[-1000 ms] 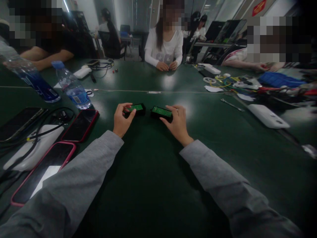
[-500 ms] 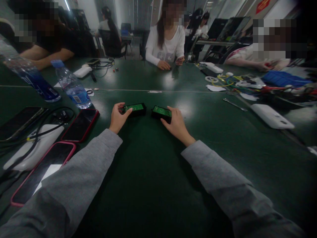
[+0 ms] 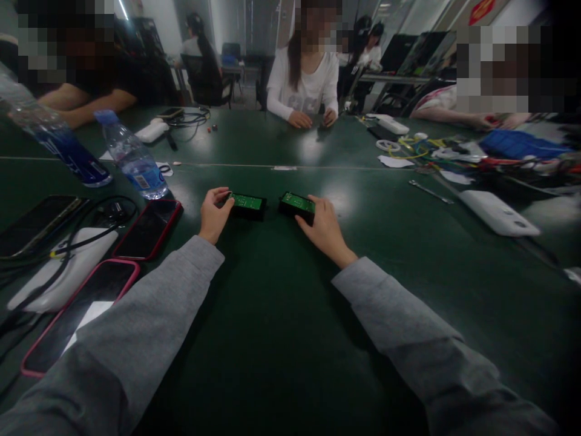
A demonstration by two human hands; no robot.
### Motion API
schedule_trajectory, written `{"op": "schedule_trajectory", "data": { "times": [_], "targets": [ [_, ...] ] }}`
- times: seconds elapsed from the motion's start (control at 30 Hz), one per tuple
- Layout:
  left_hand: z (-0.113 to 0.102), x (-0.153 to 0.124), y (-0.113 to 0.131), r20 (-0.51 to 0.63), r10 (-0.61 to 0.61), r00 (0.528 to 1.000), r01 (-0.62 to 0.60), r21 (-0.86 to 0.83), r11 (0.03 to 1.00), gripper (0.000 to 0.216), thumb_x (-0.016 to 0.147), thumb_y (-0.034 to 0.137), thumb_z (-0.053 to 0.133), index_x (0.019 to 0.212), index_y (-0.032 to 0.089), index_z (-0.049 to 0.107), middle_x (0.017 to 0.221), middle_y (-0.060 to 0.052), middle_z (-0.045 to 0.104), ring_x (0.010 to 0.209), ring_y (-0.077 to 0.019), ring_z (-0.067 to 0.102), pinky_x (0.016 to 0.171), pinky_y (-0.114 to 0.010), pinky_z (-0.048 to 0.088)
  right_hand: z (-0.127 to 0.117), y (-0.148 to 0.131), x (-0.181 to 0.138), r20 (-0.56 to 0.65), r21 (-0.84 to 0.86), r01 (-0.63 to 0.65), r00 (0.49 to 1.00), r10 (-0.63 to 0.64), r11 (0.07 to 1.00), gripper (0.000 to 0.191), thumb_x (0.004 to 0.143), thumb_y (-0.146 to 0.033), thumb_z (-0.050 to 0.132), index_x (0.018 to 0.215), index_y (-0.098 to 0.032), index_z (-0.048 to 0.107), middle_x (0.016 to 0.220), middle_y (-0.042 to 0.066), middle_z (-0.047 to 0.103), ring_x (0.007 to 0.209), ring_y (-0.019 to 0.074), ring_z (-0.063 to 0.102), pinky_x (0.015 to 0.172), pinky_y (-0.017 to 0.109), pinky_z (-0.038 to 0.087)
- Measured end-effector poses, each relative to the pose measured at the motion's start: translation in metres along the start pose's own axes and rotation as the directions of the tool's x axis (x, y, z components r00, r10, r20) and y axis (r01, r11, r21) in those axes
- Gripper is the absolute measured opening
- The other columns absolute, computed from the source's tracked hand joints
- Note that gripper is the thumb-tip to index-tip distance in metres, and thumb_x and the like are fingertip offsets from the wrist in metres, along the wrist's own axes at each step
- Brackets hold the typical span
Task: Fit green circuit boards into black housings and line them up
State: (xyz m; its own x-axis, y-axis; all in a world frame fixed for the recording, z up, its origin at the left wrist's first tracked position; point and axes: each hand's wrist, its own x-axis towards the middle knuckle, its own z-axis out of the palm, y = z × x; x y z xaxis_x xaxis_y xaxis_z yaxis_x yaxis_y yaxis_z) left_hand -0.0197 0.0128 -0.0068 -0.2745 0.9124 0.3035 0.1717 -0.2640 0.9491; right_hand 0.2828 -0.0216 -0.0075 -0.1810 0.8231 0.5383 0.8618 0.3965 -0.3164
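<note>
While the right hand (image 3: 327, 227) grips one, both black cases (image 3: 247, 214) contain green boards (image 3: 247, 202).

Left forearm (image 3: 167, 309) and right forearm (image 3: 403, 327) extend forward, converging; both wrists (image 3: 347, 258) are bare below the cuffs; left hand (image 3: 213, 215) angles inward, fingers (image 3: 218, 192) bent, thumb forward; right hand (image 3: 325, 225) angles inward, thumb and fingers apart in a pinch posture.

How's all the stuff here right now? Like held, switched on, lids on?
Left black box: face up, green board showing
Right black box: held, green board showing
Left hand: at left black box's end, grip unclear
Right hand: gripping right black box
Small bottle: standing, cap on
Large bottle: standing, cap not visible
Red-edged phone: screen dark
Pink-edged phone: mostly dark, white patch
Wrench: lying flat
</note>
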Motion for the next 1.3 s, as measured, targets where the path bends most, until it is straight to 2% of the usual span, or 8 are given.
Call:
{"op": "schedule_trajectory", "data": {
  "times": [0.13, 0.23, 0.33, 0.57, 0.8, 0.9, 1.07, 1.3],
  "targets": [
    [0.003, -0.002, 0.006, 0.149, -0.034, 0.988, 0.048, -0.092, 0.995, 0.031, 0.082, 0.013, 0.066, 0.111, 0.023, 0.06, 0.111, -0.007, 0.074, 0.112, -0.0248, 0.07, 0.104, -0.047, 0.053, 0.0, 0.0, 0.0, 0.002, 0.039, -0.001, 1.0, 0.001, 0.999, 0.058, 0.092, -0.037, 0.058, 0.142, -0.01, 0.046, 0.128, 0.022, 0.053, 0.123, 0.0381, 0.052, 0.106, 0.059, 0.049],
    [0.004, -0.004, 0.013, 0.292, -0.053, 0.955, 0.092, -0.124, 0.988, 0.032, 0.081, 0.011, 0.058, 0.111, 0.022, 0.059, 0.111, -0.007, 0.075, 0.113, -0.0254, 0.07, 0.102, -0.048, 0.054, 0.001, 0.0, 0.001, 0.004, 0.074, -0.012, 1.0, 0.012, 0.997, 0.057, 0.091, -0.036, 0.058, 0.142, -0.013, 0.046, 0.128, 0.021, 0.053, 0.123, 0.0379, 0.054, 0.104, 0.059, 0.05],
    [0.002, -0.004, 0.018, 0.371, -0.071, 0.926, 0.117, -0.102, 0.988, 0.033, 0.08, 0.012, 0.053, 0.111, 0.021, 0.059, 0.117, -0.01, 0.074, 0.116, -0.0269, 0.069, 0.101, -0.051, 0.055, 0.0, 0.0, 0.002, 0.009, 0.122, -0.023, 1.0, 0.022, 0.992, 0.056, 0.09, -0.036, 0.059, 0.14, -0.013, 0.048, 0.128, 0.021, 0.053, 0.121, 0.0376, 0.056, 0.103, 0.059, 0.052],
    [-0.004, -0.002, 0.019, 0.42, -0.092, 0.903, 0.149, -0.107, 0.983, 0.037, 0.078, 0.016, 0.049, 0.112, 0.022, 0.06, 0.12, -0.009, 0.075, 0.114, -0.0268, 0.069, 0.097, -0.051, 0.057, -0.005, -0.001, 0.004, 0.09, 0.284, -0.018, 0.996, -0.008, 0.959, 0.051, 0.088, -0.036, 0.068, 0.134, -0.021, 0.052, 0.125, 0.015, 0.057, 0.116, 0.0346, 0.059, 0.103, 0.058, 0.05],
    [-0.006, -0.002, 0.017, 0.507, -0.139, 0.851, 0.226, -0.114, 0.967, 0.037, 0.077, 0.019, 0.049, 0.11, 0.022, 0.065, 0.114, -0.007, 0.078, 0.104, -0.0261, 0.072, 0.087, -0.047, 0.06, -0.013, -0.001, 0.007, 0.276, 0.565, -0.073, 0.956, -0.105, 0.822, 0.054, 0.083, -0.035, 0.077, 0.132, -0.029, 0.055, 0.133, 0.008, 0.06, 0.124, 0.0306, 0.058, 0.108, 0.055, 0.047],
    [-0.007, 0.0, 0.016, 0.513, -0.15, 0.845, 0.238, -0.108, 0.965, 0.036, 0.076, 0.02, 0.05, 0.108, 0.022, 0.067, 0.113, -0.008, 0.079, 0.101, -0.0266, 0.073, 0.083, -0.046, 0.061, -0.016, -0.003, 0.007, 0.291, 0.594, -0.091, 0.951, -0.107, 0.799, 0.054, 0.083, -0.034, 0.078, 0.132, -0.029, 0.057, 0.134, 0.008, 0.06, 0.125, 0.0308, 0.058, 0.109, 0.057, 0.046],
    [-0.006, -0.001, 0.02, 0.519, -0.134, 0.844, 0.202, -0.076, 0.976, 0.033, 0.076, 0.02, 0.05, 0.103, 0.022, 0.068, 0.111, -0.007, 0.079, 0.105, -0.0268, 0.072, 0.088, -0.046, 0.06, -0.02, -0.014, 0.005, 0.313, 0.586, -0.126, 0.946, -0.08, 0.801, 0.054, 0.081, -0.034, 0.08, 0.131, -0.029, 0.058, 0.134, 0.008, 0.061, 0.125, 0.0317, 0.058, 0.108, 0.059, 0.046],
    [-0.004, -0.004, 0.029, 0.535, -0.114, 0.837, 0.161, -0.042, 0.986, 0.031, 0.077, 0.017, 0.048, 0.099, 0.022, 0.069, 0.109, -0.008, 0.078, 0.106, -0.0271, 0.071, 0.094, -0.048, 0.058, -0.018, -0.026, 0.002, 0.339, 0.651, -0.124, 0.93, -0.142, 0.749, 0.054, 0.083, -0.036, 0.079, 0.132, -0.03, 0.058, 0.135, 0.007, 0.06, 0.127, 0.0293, 0.058, 0.11, 0.055, 0.047]
  ]
}}
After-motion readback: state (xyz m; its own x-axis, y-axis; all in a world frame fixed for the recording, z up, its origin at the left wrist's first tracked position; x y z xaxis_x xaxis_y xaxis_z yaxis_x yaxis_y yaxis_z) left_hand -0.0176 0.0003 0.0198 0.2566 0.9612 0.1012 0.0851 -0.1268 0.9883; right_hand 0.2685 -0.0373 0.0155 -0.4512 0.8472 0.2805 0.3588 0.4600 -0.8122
